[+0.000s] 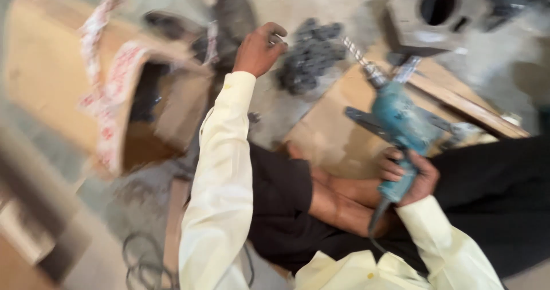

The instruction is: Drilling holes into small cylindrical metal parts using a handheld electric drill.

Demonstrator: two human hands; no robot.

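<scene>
Right hand (409, 175) at about four o'clock, wrapped tight round the handle of a blue-green drill (398, 124). Drill tilted, with its silver bit (358, 54) aimed up toward eleven o'clock. Black cord (375, 221) hanging down from the bottom of the handle, toward six o'clock.

Left hand (260, 49) up near twelve o'clock, at the end of a long pale yellow sleeve (220, 181). Fingers curled in, maybe pinching something small, but too blurry to tell. Just to the right of that hand, a heap of small dark round parts (312, 55) on the grey floor (275, 112).

Under the drill, a flat sheet of brown cardboard (332, 135). Beside it, toward three o'clock, a long wooden board (470, 106). Up at one o'clock, a grey block with a big round hole (438, 9).

Over at nine o'clock, a big open cardboard box (51, 72) lying on its side, with red and white tape (114, 78) peeling off its flaps. Down at seven o'clock, a loop of dark wire (146, 261) on the floor.

Between the two arms, near the middle, a bare foot (344, 201) and black trousers (281, 204).
</scene>
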